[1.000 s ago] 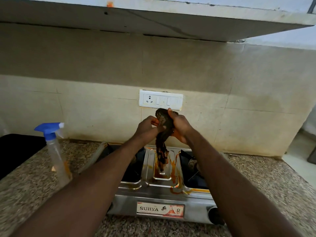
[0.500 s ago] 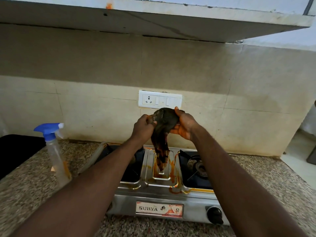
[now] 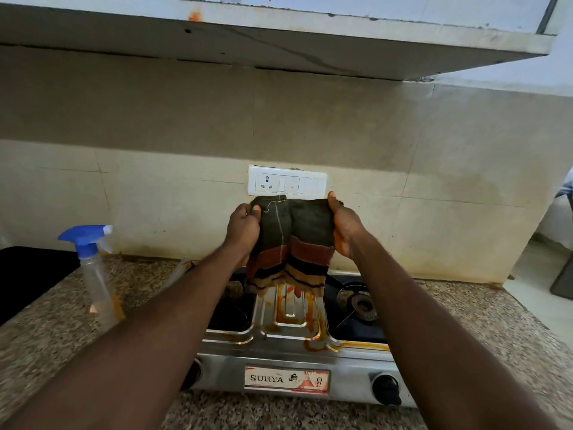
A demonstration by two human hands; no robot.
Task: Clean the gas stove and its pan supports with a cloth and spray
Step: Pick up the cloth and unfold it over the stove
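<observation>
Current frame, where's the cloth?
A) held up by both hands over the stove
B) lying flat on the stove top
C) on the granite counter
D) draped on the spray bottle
A: the left hand and right hand each grip an upper corner of the cloth, which hangs spread over the gas stove; the spray bottle stands apart on the left.

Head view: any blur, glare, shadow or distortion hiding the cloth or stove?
Head view: the cloth, gripped by the left hand and right hand, is sharp, stripes clear. Head view: the shelf shades the upper wall. Head view: wide-angle bowing curves the shelf edge, stretches forearms. Head view: the steel stove shows mild sheen, label legible; spray bottle slightly soft.
</observation>
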